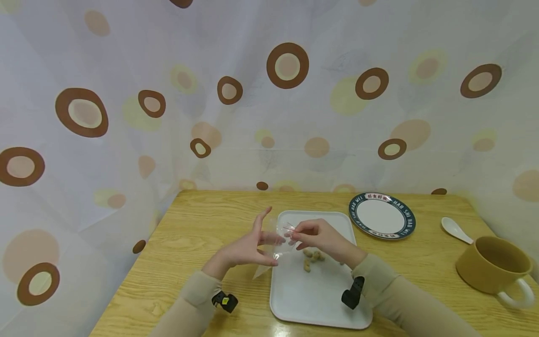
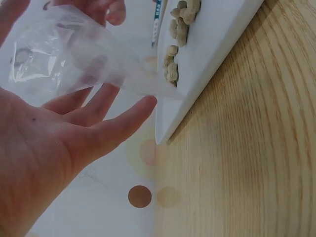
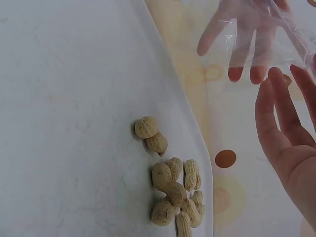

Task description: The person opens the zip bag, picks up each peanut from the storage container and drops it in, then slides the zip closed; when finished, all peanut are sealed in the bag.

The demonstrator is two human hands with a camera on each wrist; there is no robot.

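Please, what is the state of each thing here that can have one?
Bag, held up; open or closed unclear
Left hand, fingers spread
Right hand, pinching the bag
Tray, lying flat
Peanuts, in shells, on the tray
Plate, face up
Spoon, lying down
Mug, upright; contents unclear

The left hand (image 1: 248, 247) is held with fingers spread; just right of it, the right hand (image 1: 326, 239) is held with fingers bent into a pinch. Both forearms (image 1: 187, 299) are extended from the near side.
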